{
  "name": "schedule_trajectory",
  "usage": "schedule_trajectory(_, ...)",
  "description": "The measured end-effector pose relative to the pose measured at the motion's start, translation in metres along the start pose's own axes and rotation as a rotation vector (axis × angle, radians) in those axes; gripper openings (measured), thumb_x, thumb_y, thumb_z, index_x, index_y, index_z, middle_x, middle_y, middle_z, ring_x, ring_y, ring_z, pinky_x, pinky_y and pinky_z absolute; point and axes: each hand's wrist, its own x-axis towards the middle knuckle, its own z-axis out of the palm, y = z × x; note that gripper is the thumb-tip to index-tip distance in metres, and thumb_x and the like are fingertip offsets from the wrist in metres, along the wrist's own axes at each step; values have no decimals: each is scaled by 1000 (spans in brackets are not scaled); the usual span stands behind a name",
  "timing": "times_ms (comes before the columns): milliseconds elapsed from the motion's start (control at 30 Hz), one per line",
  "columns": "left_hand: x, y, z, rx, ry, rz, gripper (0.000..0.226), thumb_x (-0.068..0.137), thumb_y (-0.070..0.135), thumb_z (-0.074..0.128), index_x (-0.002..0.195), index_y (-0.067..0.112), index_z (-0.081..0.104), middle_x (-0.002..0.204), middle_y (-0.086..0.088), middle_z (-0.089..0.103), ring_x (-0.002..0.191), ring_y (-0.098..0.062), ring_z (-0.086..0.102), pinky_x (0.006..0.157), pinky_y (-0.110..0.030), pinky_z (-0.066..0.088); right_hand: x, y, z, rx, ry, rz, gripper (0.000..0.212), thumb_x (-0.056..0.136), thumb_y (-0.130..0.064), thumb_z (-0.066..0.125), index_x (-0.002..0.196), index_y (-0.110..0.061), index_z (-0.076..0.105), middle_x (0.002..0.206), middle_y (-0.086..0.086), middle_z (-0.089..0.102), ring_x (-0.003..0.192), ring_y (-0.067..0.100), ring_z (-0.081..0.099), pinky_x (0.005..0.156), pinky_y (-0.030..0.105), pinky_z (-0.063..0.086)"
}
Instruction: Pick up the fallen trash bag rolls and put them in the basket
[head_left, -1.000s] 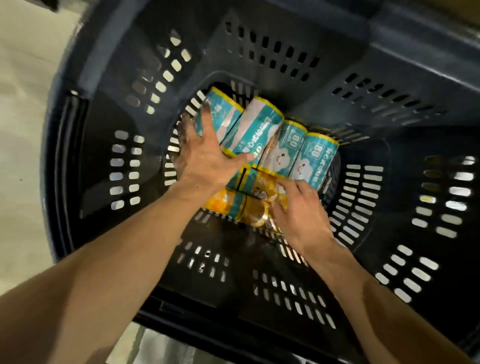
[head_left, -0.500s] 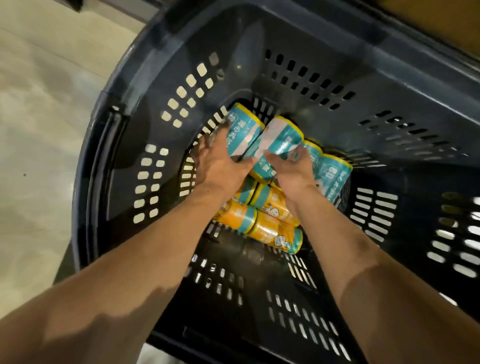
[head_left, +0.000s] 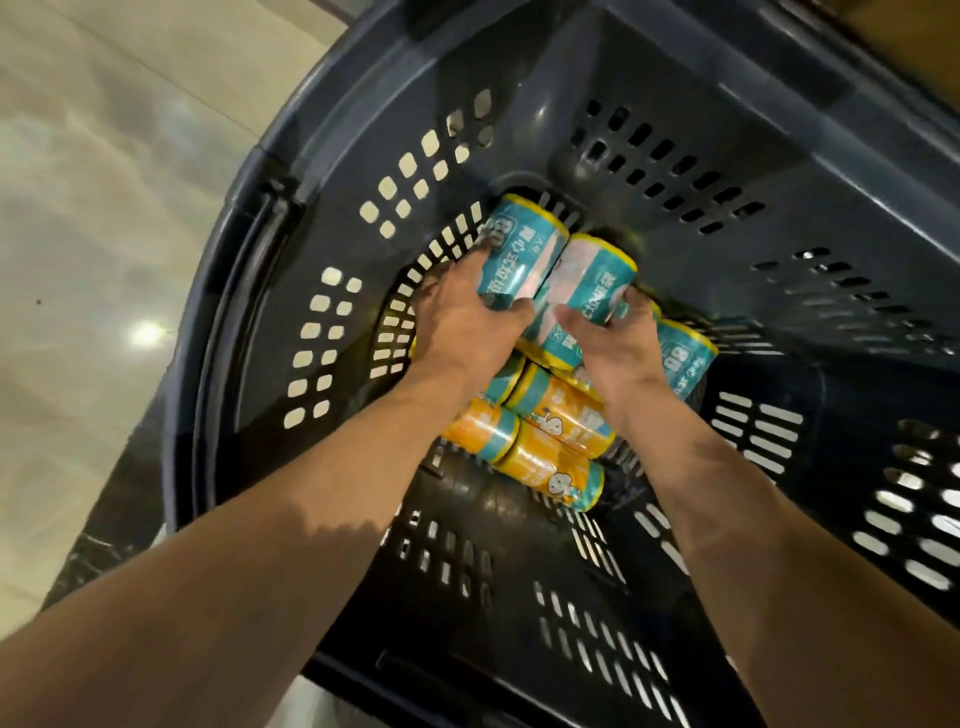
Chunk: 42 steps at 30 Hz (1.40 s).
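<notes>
Both my arms reach down into a dark slotted plastic basket (head_left: 649, 78). My left hand (head_left: 460, 322) is shut on a teal trash bag roll (head_left: 524, 249) at the far left of the pile. Right beside it, my right hand (head_left: 613, 348) grips a second teal roll (head_left: 592, 280). Another teal roll (head_left: 685, 358) lies to the right, partly hidden by my right wrist. Below my hands, orange rolls (head_left: 561, 415) with teal bands lie on the basket floor, the nearest orange roll (head_left: 550, 467) fully in view.
The basket's hinged handle (head_left: 234, 291) lies along its left rim. A glossy pale tiled floor (head_left: 104, 208) shows to the left of the basket. The near part of the basket floor (head_left: 519, 597) has no rolls on it.
My right hand has left the orange rolls and moved up onto the second teal roll. My left hand has closed around the leftmost teal roll. The view has shifted, so the basket sits further right.
</notes>
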Motion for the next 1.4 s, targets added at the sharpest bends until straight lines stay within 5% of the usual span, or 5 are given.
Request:
schedule_trajectory(100, -2, 11, -16, 96, -67, 54, 68, 82, 37, 72, 143, 25, 45, 132, -4, 54, 127, -24, 43, 107, -30, 36, -19, -16, -13, -81, 14, 3, 76, 67, -59, 78, 128, -33, 39, 128, 1, 66, 114, 29, 65, 101, 49, 51)
schedule_trajectory(367, -60, 67, -100, 525, -196, 323, 64, 82, 39, 65, 140, 22, 42, 128, -11, 47, 120, -36, 46, 99, -52, 46, -112, -82, -74, -652, -115, -286, 65, 94, -36, 67, 149, -18, 39, 141, 15, 53, 131, 33, 50, 103, 44, 47)
schedule_trajectory(667, -248, 158, -271, 800, -143, 242, 46, 89, 42, 55, 129, 21, 44, 123, -9, 50, 115, -34, 52, 88, -49, 53, -332, -200, -137, -1286, -311, -748, 40, 97, -25, 51, 136, -15, 51, 134, 13, 54, 125, 36, 52, 91, 44, 47)
schedule_trajectory(1167, -507, 172, -616, 720, 461, -21, 47, 94, 46, 48, 134, 21, 45, 124, -8, 52, 111, -31, 54, 84, -45, 53, -692, -408, -125, -1494, -258, -1461, 16, 97, -34, 52, 104, -19, 52, 103, 6, 55, 106, 33, 60, 70, 37, 42)
schedule_trajectory(1400, -569, 108, -729, 724, 515, -122, 45, 96, 44, 48, 134, 21, 44, 126, -7, 51, 112, -30, 55, 77, -41, 49, -810, -431, -28, -1242, -400, -1425, 37, 97, -39, 58, 130, -22, 59, 125, 4, 64, 111, 26, 63, 98, 46, 52)
